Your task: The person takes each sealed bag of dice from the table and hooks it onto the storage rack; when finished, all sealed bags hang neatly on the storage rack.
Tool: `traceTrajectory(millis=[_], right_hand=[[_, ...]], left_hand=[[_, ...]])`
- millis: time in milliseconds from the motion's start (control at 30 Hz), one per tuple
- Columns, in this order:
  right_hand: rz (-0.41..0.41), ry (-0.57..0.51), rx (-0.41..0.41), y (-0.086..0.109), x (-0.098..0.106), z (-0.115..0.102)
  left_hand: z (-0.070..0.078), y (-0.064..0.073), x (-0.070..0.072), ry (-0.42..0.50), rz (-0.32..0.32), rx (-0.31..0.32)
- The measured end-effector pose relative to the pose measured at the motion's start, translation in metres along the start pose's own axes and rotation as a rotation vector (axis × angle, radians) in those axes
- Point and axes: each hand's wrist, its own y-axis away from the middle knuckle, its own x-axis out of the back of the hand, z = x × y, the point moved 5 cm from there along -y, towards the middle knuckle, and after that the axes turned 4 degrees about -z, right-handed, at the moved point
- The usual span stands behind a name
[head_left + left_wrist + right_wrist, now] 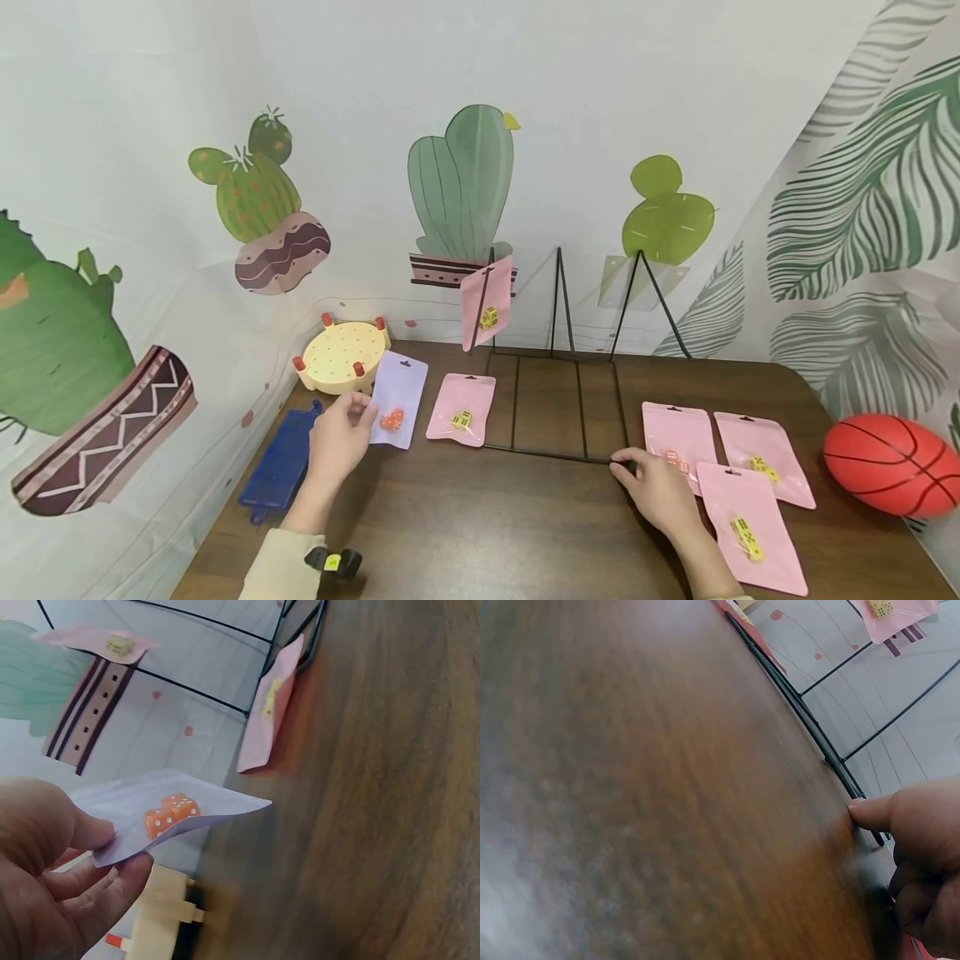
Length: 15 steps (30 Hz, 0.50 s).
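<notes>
My left hand (341, 437) pinches the lower left edge of a lilac zip pouch (416, 379) with orange dice (174, 814) in it, held up off the table. The thumb is on one face and fingers are beneath in the left wrist view. My right hand (656, 492) holds the front right corner of a black wire display rack (547, 454) between thumb and forefinger; its other fingers are curled in the right wrist view. A pink pouch (474, 312) with yellow dice hangs on the rack's left prong. Another pink pouch (450, 396) lies at the rack's left side.
Several pink pouches with dice, one of them a front pouch (757, 550), lie right of the rack. A red basketball (892, 462) sits at the right edge. On the left are a cream round stand (341, 354) with red-tipped legs and a blue plastic case (277, 462).
</notes>
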Motion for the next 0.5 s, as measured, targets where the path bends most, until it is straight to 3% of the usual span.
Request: traceTrajectory(millis=[233,500], right_hand=[[0.001,0.0,0.005,0.0,0.0,-0.001],[-0.005,-0.001,-0.006,0.001,0.0,-0.001]], left_hand=[[0.016,0.009,0.015,0.054,0.053,-0.048],[0.029,0.015,0.016,0.329,0.044,-0.189]])
